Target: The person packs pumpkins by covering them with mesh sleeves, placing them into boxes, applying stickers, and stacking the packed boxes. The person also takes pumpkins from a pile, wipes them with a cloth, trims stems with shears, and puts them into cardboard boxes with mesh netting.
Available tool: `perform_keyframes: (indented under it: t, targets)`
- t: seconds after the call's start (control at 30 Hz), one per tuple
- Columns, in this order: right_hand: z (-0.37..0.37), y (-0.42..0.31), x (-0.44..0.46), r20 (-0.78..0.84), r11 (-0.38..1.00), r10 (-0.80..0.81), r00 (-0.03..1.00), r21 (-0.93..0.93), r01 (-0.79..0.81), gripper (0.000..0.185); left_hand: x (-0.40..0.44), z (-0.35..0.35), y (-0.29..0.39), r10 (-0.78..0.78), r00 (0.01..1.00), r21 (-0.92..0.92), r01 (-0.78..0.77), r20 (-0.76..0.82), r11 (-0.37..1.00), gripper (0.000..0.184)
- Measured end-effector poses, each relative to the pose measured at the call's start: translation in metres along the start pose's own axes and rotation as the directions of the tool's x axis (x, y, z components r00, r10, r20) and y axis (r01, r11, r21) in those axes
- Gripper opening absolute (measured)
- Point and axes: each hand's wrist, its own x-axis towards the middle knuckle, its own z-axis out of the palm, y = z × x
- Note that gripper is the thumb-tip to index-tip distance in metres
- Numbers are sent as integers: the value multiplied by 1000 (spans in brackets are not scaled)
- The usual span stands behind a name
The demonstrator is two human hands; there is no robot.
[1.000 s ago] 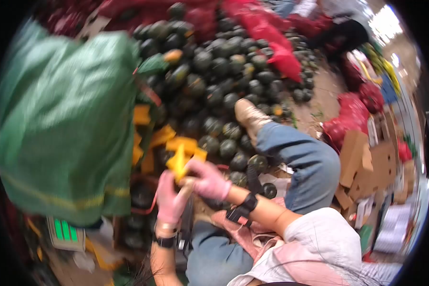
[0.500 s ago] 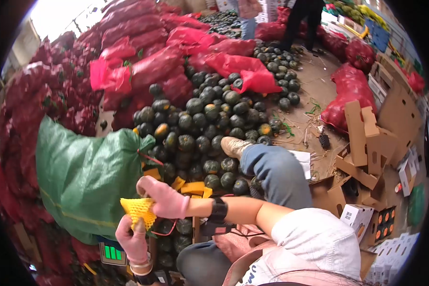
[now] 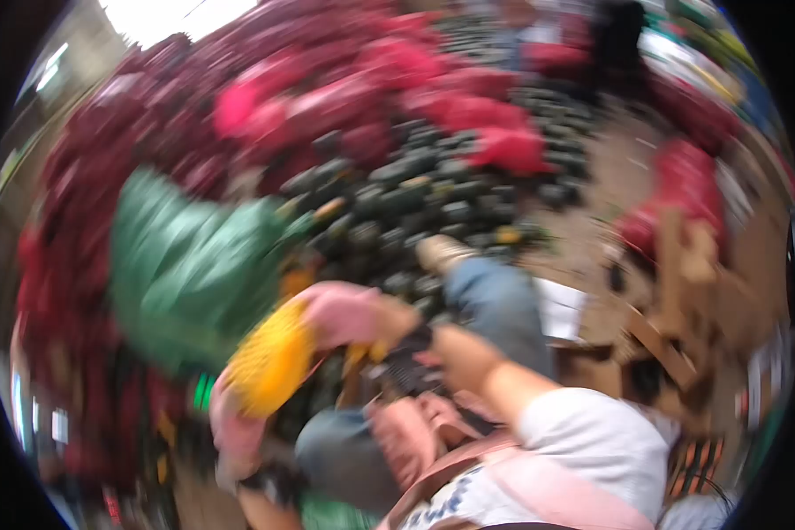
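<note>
A yellow foam net [image 3: 272, 360], stretched wide and rounded, spans the space between my two pink-gloved hands. My left hand [image 3: 237, 428] grips its lower left end, and my right hand [image 3: 343, 315] holds its upper right side. Motion blur hides the fingertips, and whether anything is inside the net cannot be made out. Just behind it stands a large green sack [image 3: 190, 265]. More yellow foam pieces [image 3: 362, 355] lie to the right of the net, below my right wrist. Dark green squashes [image 3: 406, 199] are heaped beyond my hands.
Red mesh sacks [image 3: 318, 97] are stacked at the back left. Cardboard pieces [image 3: 671, 300] and a red sack [image 3: 680, 199] lie on the right. A green-lit scale display [image 3: 203, 391] shows below the green sack. A person in dark trousers [image 3: 617, 44] stands at the back.
The foam net has gone from small and folded to spread wide between my hands, which have moved apart. The view has shifted and is blurred.
</note>
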Motion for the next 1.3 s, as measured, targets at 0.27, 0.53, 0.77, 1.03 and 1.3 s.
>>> perform_keyframes:
  t: [0.27,0.53,0.77,1.03,1.3]
  targets:
    - [-36,26,13,-330,903,-72,941,-422,-79,35,-1,17,-59,84,971,-625,76,223,777,24]
    - [-92,32,118,-346,892,-46,937,-437,-117,38,40,28,-148,-135,927,-381,-10,-351,924,20]
    - [-138,86,133,-349,970,77,934,-193,-151,48,19,29,-204,-60,894,-127,3,-444,992,21]
    - [-177,166,115,-439,920,96,893,-303,-248,32,-56,39,-248,-87,891,86,139,-446,986,25]
    - [-207,234,36,-414,641,375,830,-530,-555,17,-175,75,-261,-525,722,-765,616,451,190,41]
